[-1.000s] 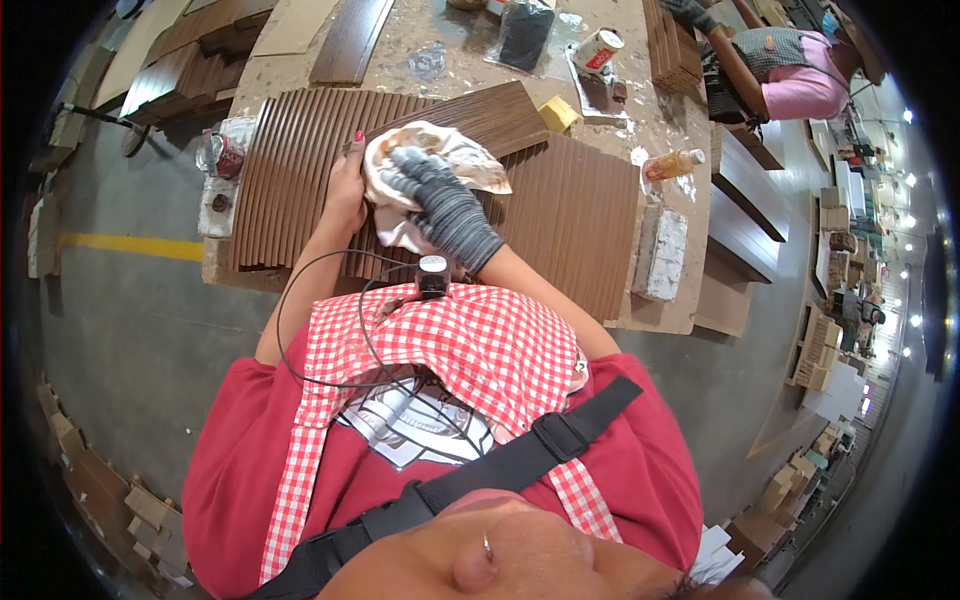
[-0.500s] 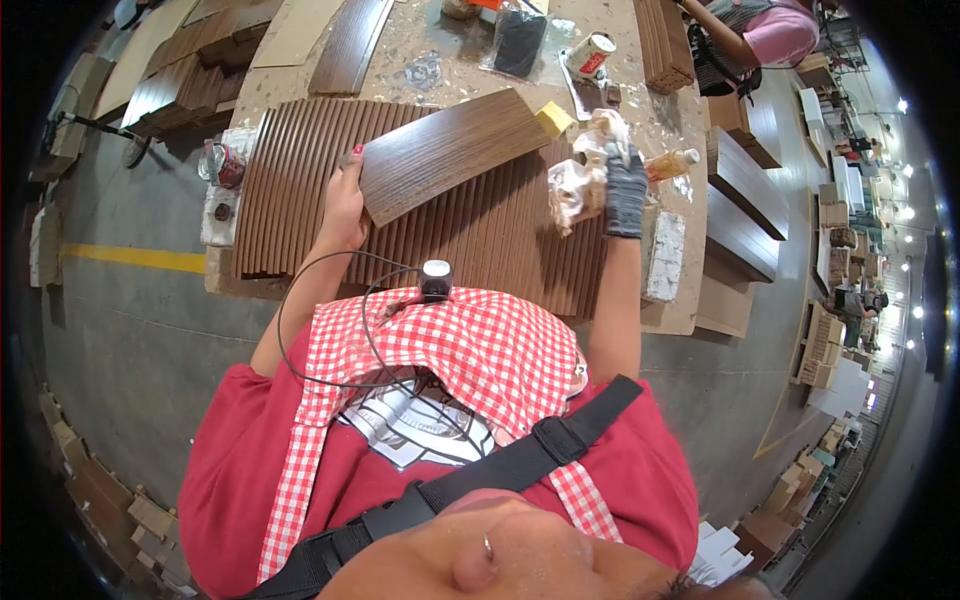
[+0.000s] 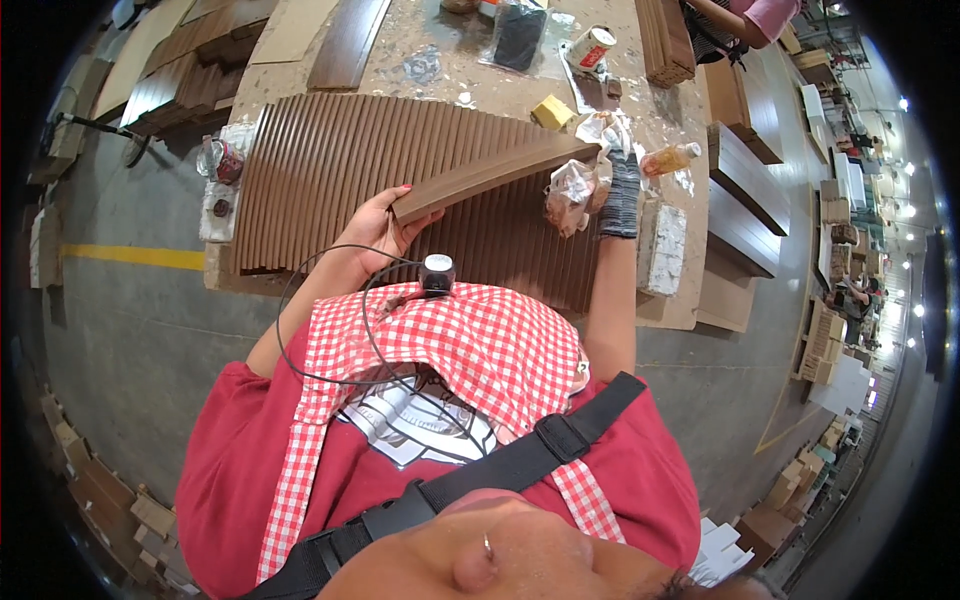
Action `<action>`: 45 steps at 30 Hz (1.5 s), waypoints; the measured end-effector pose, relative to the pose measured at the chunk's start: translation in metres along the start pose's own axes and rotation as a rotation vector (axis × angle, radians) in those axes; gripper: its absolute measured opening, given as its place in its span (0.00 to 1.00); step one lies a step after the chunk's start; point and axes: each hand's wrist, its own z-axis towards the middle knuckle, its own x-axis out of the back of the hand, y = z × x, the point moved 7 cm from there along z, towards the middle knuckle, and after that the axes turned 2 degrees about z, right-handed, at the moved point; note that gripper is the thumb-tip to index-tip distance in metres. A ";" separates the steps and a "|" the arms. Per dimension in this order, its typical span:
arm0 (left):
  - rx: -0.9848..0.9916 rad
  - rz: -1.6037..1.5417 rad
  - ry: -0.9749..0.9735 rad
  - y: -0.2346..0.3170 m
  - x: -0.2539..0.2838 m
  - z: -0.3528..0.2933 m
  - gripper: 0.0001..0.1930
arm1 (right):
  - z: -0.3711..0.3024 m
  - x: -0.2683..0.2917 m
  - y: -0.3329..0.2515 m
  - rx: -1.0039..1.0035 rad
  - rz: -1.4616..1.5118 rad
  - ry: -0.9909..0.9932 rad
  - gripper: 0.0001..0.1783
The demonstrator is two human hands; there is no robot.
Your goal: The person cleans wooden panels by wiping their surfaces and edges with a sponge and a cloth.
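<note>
My left hand (image 3: 385, 220) grips the left end of a brown wood-grain board (image 3: 485, 178), fingers wrapped round it. The board is tilted onto its edge, its narrow side showing, above a long row of brown boards (image 3: 330, 165) stood on edge side by side. My right hand (image 3: 621, 200), in a grey striped glove, is closed on a crumpled, stained white rag (image 3: 572, 198). The rag touches or lies right against the board's right end; the gloved fingertips are partly hidden by it. Just beyond that end sits a yellow sponge-like block (image 3: 552, 112).
On the stained worktable (image 3: 420, 95) are a white-and-red can (image 3: 592, 48), an amber bottle (image 3: 668, 160), a bagged black item (image 3: 517, 38) and a white-wrapped block (image 3: 662, 250). Another can (image 3: 224, 162) stands left. Another person's arm (image 3: 745, 20) shows at the far right beside stacked boards (image 3: 664, 45).
The board has turned from showing its broad face to showing its narrow edge, and its right end has moved right to the rag. My left hand has shifted slightly right and down.
</note>
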 end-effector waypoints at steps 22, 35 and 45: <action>-0.792 1.330 -0.193 0.050 -0.039 -0.014 0.22 | 0.039 -0.008 -0.086 0.120 -0.442 0.289 0.21; -0.654 1.447 -0.037 0.053 -0.012 0.001 0.12 | -0.068 -0.183 -0.181 0.542 -0.485 -0.417 0.29; -0.717 1.402 -0.064 0.050 -0.018 -0.001 0.13 | 0.015 -0.038 -0.106 0.454 -0.466 0.043 0.18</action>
